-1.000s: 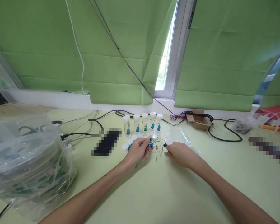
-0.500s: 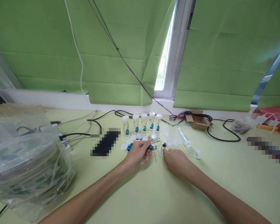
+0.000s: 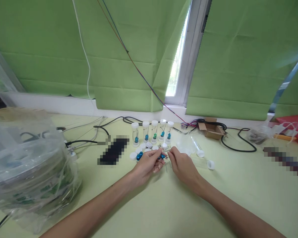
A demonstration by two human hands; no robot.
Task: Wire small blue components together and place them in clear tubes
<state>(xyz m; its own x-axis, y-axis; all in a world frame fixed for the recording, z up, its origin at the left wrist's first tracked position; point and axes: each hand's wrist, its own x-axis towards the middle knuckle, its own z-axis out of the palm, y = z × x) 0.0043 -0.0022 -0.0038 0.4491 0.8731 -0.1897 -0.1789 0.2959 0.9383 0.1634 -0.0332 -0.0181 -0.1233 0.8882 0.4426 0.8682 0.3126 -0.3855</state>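
My left hand (image 3: 150, 162) is closed in a pinch around a small shiny blue metal part (image 3: 161, 156). Close to its right, my right hand (image 3: 182, 162) has thumb and finger pressed together near the blue part; what lies between those fingertips is too small to make out. Thin bent metal wires lie around the fingers. Beside the left hand are more blue parts (image 3: 139, 155) and several white caps (image 3: 133, 155). Behind stands a row of clear tubes with white caps, such as the tube at the left end (image 3: 135, 132), with blue or green pieces inside.
Clear tubes (image 3: 195, 142) lie right of the hands, one with a white cap (image 3: 211, 164). A small cardboard box (image 3: 211, 129) and black cables (image 3: 238, 149) sit at the back. A plastic-wrapped bundle (image 3: 34, 185) fills the left; a blurred dark object (image 3: 114, 150) lies nearer.
My right hand has moved left and slightly up, to the part in my left hand. The small black piece by its fingertips is no longer visible. My left hand keeps its grip.
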